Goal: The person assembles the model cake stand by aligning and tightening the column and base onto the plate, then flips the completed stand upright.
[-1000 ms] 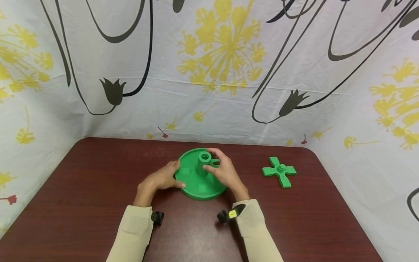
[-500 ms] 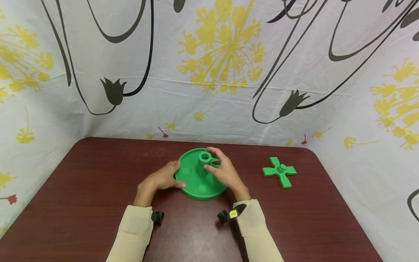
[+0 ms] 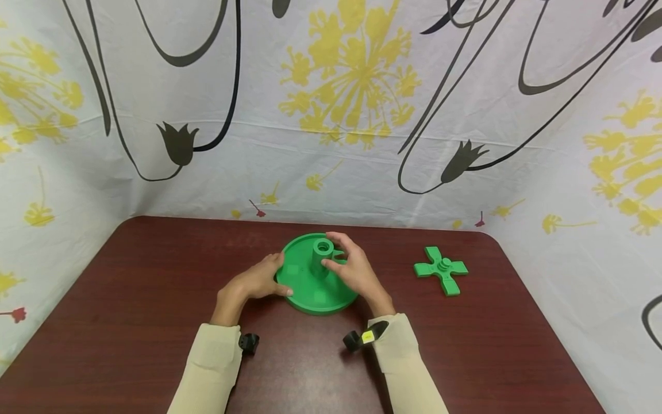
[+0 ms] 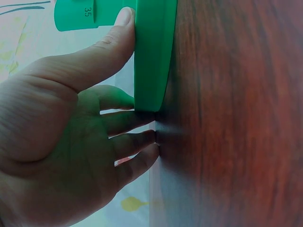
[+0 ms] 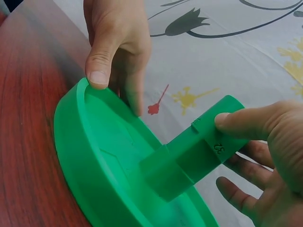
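Observation:
A round green plastic base (image 3: 320,303) with a raised rim lies on the table. From its middle rises a hollow green post (image 3: 318,261), upright, with a threaded-looking hole in its top. My left hand (image 3: 257,280) holds the base's left rim, thumb on the near side and fingers round the outer edge; the left wrist view shows that thumb (image 4: 123,19) against the rim. My right hand (image 3: 358,271) grips the post from the right, with the thumb (image 5: 227,122) pressed on its upper part. Raised digits mark the post. The far side of the post's grip is partly hidden.
A flat green cross-shaped piece (image 3: 443,269) with a round threaded stub lies to the right of the base. The dark red wooden table (image 3: 155,299) ends at a patterned white cloth (image 3: 331,172) at the back and sides.

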Demonstrator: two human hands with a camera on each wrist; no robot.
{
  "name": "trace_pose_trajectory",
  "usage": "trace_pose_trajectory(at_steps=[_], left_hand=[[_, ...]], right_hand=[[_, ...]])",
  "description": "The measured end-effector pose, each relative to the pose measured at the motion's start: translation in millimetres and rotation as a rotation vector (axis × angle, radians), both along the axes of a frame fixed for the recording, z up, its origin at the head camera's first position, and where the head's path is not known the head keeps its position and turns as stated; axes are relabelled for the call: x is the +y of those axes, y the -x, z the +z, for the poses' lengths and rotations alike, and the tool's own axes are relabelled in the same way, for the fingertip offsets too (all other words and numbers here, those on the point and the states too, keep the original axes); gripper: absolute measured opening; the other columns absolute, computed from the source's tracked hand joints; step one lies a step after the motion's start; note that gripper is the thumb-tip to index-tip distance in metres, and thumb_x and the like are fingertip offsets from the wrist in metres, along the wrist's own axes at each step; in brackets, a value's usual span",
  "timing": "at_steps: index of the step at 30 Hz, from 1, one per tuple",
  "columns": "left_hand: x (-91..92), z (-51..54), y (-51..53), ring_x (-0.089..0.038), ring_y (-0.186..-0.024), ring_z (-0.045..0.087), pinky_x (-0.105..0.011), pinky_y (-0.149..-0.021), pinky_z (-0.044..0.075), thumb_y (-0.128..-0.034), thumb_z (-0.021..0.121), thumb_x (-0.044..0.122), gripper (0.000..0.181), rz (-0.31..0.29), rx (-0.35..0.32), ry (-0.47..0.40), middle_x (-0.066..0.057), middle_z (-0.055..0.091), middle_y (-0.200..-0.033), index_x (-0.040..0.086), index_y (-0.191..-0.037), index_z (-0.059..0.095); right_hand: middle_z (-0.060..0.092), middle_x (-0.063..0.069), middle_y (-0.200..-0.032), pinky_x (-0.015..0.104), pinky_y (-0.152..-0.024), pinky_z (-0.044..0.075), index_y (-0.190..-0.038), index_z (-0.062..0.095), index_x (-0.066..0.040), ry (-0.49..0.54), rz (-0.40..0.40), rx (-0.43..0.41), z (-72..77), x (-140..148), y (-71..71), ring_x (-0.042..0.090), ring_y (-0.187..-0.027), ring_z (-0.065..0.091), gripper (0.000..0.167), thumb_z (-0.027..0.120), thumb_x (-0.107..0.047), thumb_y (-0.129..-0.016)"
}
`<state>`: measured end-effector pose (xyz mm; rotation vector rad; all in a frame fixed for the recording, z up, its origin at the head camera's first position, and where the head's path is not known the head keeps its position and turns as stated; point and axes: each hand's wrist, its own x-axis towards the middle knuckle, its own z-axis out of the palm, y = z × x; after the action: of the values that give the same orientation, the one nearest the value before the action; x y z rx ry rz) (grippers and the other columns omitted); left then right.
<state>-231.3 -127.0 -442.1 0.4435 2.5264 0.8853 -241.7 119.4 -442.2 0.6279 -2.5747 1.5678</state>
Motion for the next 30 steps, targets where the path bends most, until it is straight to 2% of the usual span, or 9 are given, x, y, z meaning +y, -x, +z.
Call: trace_pose_trajectory(at_steps=[8,14,19,24,25,30], left_hand=[[2.5,4.9,-2.1,-0.042,-0.151,0.009,-0.059,-0.118,0.02,-0.0912,0.074,0.025,0.095,0.008,-0.012,0.016,-0.026,0.012,-0.163,-0.004,-0.157,0.013],[4.1,5.2,-2.6,-0.042,-0.151,0.01,-0.058,-0.118,0.021,-0.0913,0.073,0.025,0.094,0.006,-0.012,0.03,-0.026,0.011,-0.163,-0.004,-0.157,0.012],[3.5,3.5,-1.4,-0.042,-0.151,0.009,-0.059,-0.118,0.021,-0.0916,0.073,0.026,0.095,0.0,-0.011,0.022,-0.026,0.01,-0.163,-0.003,-0.157,0.011],[2.7,2.5,-1.6,-0.041,-0.152,0.008,-0.059,-0.118,0.02,-0.0916,0.073,0.025,0.095,0.002,-0.012,0.001,-0.025,0.01,-0.163,-0.003,-0.157,0.011],[2.7,2.4,-1.8,-0.041,-0.152,0.008,-0.059,-0.118,0.02,-0.0915,0.073,0.025,0.095,0.003,-0.013,-0.001,-0.025,0.011,-0.163,-0.003,-0.157,0.011],[0.7,2.1,-2.6,-0.042,-0.151,0.008,-0.059,-0.118,0.021,-0.091,0.074,0.025,0.095,0.004,-0.009,-0.013,-0.026,0.012,-0.163,-0.004,-0.157,0.012]], right_hand=[[0.056,0.02,-0.14,0.052,-0.097,0.05,-0.138,0.053,-0.002,0.043,0.002,0.038,-5.3,2,2.1,0.033,-0.126,0.056,0.056,0.076,-0.004,-0.087],[0.058,0.016,-0.137,0.048,-0.096,0.052,-0.138,0.054,-0.002,0.012,-0.025,0.053,-5.0,2,2.0,0.03,-0.123,0.059,0.058,0.078,-0.005,-0.085],[0.058,0.015,-0.138,0.05,-0.096,0.051,-0.14,0.052,-0.003,-0.024,-0.025,0.041,-2.2,6,1.3,0.029,-0.126,0.057,0.06,0.078,-0.007,-0.086],[0.06,0.015,-0.135,0.053,-0.095,0.05,-0.137,0.054,-0.009,-0.003,-0.037,0.038,1.3,18,1.8,0.031,-0.127,0.056,0.053,0.076,-0.01,-0.089],[0.06,0.017,-0.135,0.055,-0.095,0.05,-0.136,0.054,-0.007,0.006,-0.044,0.038,6.6,21,-1.1,0.033,-0.126,0.056,0.052,0.075,-0.009,-0.089],[0.061,0.02,-0.133,0.056,-0.096,0.049,-0.135,0.056,-0.003,0.01,-0.077,0.047,12.2,45,-1.1,0.037,-0.123,0.057,0.048,0.074,-0.009,-0.09]])
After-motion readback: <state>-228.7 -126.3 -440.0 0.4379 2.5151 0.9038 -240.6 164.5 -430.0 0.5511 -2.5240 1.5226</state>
